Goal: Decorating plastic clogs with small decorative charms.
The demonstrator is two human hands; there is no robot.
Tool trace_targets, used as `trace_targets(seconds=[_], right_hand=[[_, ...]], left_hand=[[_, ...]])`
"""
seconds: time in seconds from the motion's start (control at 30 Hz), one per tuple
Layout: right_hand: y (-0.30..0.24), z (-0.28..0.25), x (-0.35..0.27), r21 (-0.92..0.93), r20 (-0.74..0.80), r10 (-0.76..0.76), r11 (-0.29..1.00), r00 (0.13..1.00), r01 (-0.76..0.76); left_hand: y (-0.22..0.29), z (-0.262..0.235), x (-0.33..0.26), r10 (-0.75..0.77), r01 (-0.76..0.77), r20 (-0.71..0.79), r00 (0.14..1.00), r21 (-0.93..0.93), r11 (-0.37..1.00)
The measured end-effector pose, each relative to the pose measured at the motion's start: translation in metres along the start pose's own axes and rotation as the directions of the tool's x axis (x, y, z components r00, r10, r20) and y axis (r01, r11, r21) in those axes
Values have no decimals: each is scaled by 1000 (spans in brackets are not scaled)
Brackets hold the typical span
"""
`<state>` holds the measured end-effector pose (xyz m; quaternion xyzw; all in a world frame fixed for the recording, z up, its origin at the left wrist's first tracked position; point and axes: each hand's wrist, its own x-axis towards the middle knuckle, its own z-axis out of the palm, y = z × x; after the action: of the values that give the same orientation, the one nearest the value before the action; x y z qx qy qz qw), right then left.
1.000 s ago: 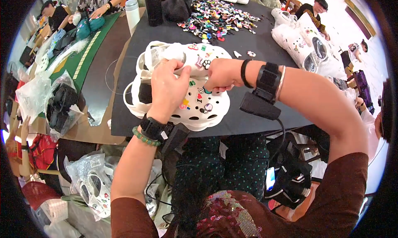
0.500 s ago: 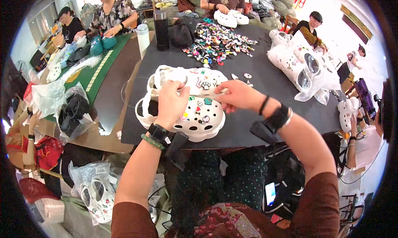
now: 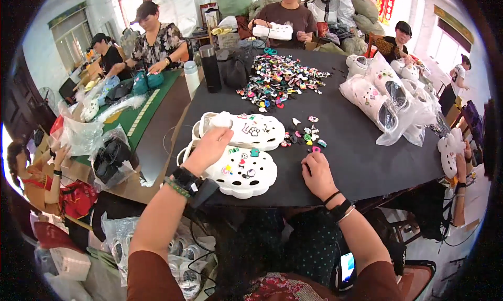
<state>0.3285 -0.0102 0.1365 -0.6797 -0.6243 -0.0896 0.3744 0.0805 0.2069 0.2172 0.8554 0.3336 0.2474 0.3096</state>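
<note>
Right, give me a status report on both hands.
Left hand rests on the near white clog. Right hand flat on the black table, beside loose charms. Nothing in the way.

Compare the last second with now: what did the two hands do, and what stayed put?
The right hand left the near white clog and moved right, down onto the black table beside the small loose charms. The left hand stayed on the clogs, now resting between the near one and the far clog. Both clogs, the big charm pile and the bagged clogs kept their places.
</note>
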Motion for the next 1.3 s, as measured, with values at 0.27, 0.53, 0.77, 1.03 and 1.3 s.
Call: trace_targets(seconds=[0.27, 0.53, 0.77, 1.03, 1.3], right_hand=[[2, 1, 1, 26, -16, 5, 1000, 1000, -5], [-2, -2, 0, 41, -5, 39, 998, 999, -39], [-11, -3, 2, 44, -15, 11, 999, 1000, -11], [-8, -3, 3, 47, 19, 15, 999, 1000, -16], [-11, -3, 9, -5, 76, 24, 1000, 997, -24]], left_hand=[[21, -40, 8, -71, -112, 329, 941, 505, 856], [2, -64, 16, 322, -507, 464, 825, 358, 784], [-22, -34, 16, 421, -453, 176, 890, 453, 768], [-7, -66, -53, 346, -302, -2, 938, 481, 823], [-45, -115, -99, -18, 57, -104, 994, 392, 918]])
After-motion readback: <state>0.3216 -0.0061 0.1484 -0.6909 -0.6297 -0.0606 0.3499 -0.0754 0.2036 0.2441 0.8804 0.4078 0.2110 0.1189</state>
